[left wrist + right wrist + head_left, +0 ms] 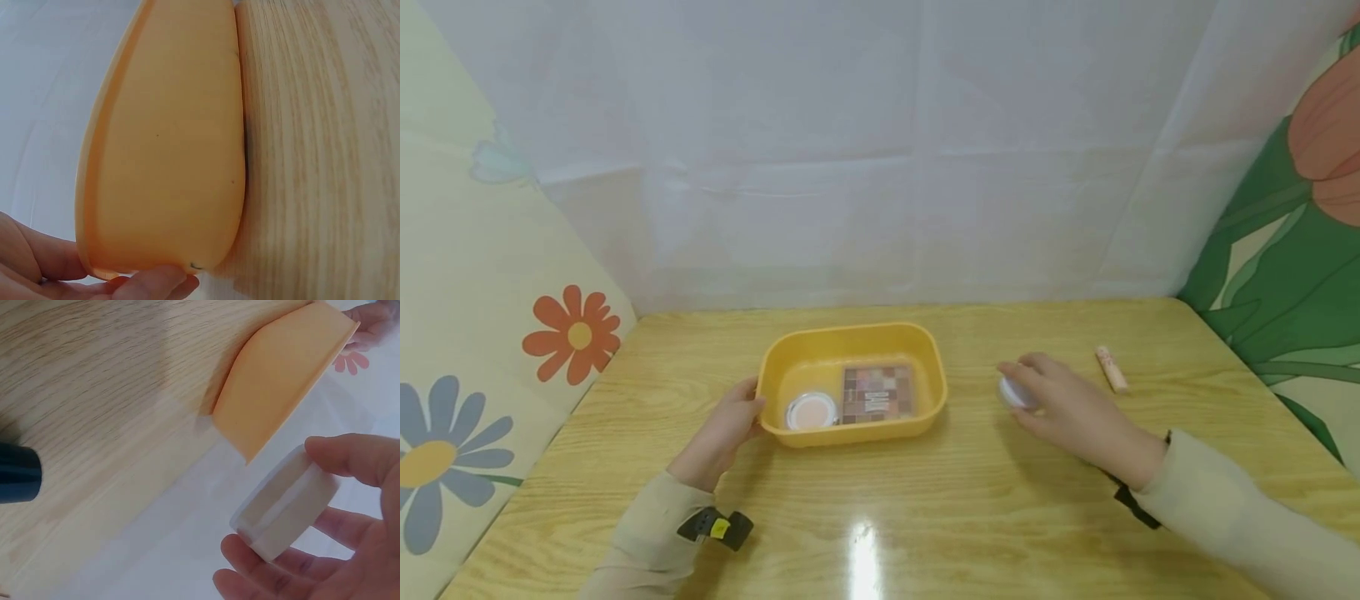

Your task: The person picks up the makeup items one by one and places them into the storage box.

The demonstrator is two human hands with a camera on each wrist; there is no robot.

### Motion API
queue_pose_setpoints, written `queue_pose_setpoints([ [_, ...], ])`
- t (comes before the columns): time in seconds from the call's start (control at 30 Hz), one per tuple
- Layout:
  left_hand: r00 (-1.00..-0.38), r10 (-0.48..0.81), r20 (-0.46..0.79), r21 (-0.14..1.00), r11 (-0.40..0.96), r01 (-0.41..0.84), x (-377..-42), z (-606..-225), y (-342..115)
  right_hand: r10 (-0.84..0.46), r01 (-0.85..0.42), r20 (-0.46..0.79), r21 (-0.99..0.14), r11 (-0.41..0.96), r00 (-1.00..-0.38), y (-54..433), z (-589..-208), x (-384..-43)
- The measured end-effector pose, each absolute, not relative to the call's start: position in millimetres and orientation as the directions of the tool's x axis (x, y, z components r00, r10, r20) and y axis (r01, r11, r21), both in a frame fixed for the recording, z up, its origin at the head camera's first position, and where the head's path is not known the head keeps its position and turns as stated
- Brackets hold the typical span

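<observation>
A yellow plastic basin stands on the wooden table, its long wall filling much of the left wrist view. My left hand grips its left end, with a thumb at the rim and fingertips against the outer wall. Inside lie a round powder compact at the left and a square eyeshadow palette beside it. Right of the basin, my right hand pinches a thick, round whitish cosmetic case between thumb and fingers. That case tilts in the right wrist view, apart from the basin.
A slim pale pink tube, like a lipstick, lies on the table beyond my right hand. White cloth hangs behind the table, with flower-printed panels at both sides. A dark cylinder shows at the right wrist view's edge.
</observation>
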State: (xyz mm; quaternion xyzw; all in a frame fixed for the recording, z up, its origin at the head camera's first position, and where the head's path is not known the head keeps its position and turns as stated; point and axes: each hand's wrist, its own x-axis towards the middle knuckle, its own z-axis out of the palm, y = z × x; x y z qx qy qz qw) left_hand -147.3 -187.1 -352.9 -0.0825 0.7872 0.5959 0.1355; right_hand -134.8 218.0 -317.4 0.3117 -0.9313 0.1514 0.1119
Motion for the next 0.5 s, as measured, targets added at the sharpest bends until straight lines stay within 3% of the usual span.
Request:
queue_pose_setpoints([
  [0.27,-0.949,0.028,-0.314,0.916,0.272,-0.296,-146.9,-352.6,-186.5,-0.597,-0.674,0.348,-0.166,0.72,-0.723,200.3,-319.5,-137.3],
  [0.5,-0.952,0.029,-0.303,0.921,0.264,-0.285,-147.2,-353.6,-186.4,-0.612,-0.683,0.327,-0.177,0.709,-0.72,186.2,-317.5,-137.2],
])
